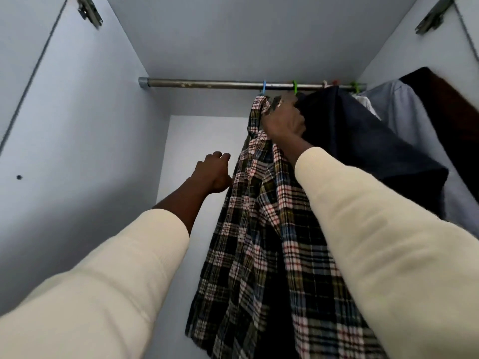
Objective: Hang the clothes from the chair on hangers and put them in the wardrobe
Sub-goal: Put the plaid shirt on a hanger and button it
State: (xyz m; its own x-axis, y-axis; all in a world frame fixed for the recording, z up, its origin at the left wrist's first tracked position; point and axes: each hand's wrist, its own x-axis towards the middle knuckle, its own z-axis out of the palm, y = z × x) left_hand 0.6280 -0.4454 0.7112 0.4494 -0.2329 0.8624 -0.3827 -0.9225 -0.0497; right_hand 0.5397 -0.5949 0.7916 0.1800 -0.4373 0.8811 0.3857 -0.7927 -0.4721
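A plaid shirt (259, 216) hangs from a blue hanger hook (264, 87) on the metal wardrobe rail (202, 83). My right hand (283, 119) is up at the shirt's collar, just under the rail; its fingers are curled against the fabric at the shoulder. My left hand (215, 172) touches the left edge of the shirt lower down, with its fingers loosely bent. Both arms wear cream sleeves.
Right of the plaid shirt hang a dark navy garment (363, 141), a light blue shirt (399, 110) and a dark brown one (445, 104), on green hangers (295, 86). The wardrobe's pale side walls (77, 125) close in left and right. Rail space lies free on the left.
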